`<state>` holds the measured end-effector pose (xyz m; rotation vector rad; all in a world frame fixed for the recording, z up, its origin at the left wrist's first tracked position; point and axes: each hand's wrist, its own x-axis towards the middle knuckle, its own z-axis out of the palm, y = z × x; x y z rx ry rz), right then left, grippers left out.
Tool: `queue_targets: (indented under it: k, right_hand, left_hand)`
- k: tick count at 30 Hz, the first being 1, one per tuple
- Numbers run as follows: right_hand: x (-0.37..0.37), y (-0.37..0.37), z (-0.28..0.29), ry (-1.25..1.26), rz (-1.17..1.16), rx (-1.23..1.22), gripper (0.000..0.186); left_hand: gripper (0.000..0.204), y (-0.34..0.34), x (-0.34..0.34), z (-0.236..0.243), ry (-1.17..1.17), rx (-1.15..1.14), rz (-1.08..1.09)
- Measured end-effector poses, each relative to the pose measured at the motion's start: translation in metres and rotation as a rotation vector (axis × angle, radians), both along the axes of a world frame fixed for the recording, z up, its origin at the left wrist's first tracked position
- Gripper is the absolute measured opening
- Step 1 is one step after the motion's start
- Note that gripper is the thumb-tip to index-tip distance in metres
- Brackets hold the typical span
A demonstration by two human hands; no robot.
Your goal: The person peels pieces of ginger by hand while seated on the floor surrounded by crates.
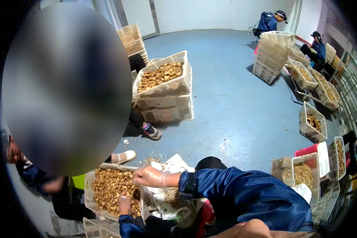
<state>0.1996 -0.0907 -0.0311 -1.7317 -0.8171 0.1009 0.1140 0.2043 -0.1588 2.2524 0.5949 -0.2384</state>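
Observation:
A white plastic crate (89, 200) full of small golden-brown lumps that look like mushrooms (109, 186) stands at the lower left. Over its right part is my left hand (124, 204) in a clear thin glove, fingers bent together among the lumps. My right hand (150, 177), gloved the same way, hovers above the crate's far right corner with its fingertips pinched. Whatever either hand holds is too small to make out. Just right of the crate lie crumpled white bags (162, 202) with brown scraps (173, 195) beside them.
Stacked crates (166, 109), the top one filled, stand on the blue floor ahead. More crates (271, 59) line the right, where two people sit. A crate of scraps (303, 174) is at my right. Someone sits close on the left, near a blurred patch. Crumbs (152, 158) litter the floor.

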Motion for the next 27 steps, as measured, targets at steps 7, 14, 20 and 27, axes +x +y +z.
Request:
queue_targets:
  k: [7,14,20,27]
  right_hand:
    - [-0.006,-0.005,-0.002,0.055,-0.012,0.027,0.02]
    - [0.0,-0.014,-0.002,0.061,0.033,-0.052,0.02]
    - [-0.008,-0.018,0.027,0.412,0.066,-0.022,0.02]
    - [-0.008,-0.011,-0.001,0.505,0.176,0.174,0.017]
  left_hand:
    - [0.033,-0.057,0.0,0.09,-0.539,-1.038,0.537]
    - [0.028,-0.112,-0.017,0.107,-0.61,-0.964,0.225]
    - [0.055,-0.127,-0.01,0.128,-0.427,-1.112,0.349]
    - [0.043,-0.129,-0.011,0.132,-0.389,-1.236,0.231]
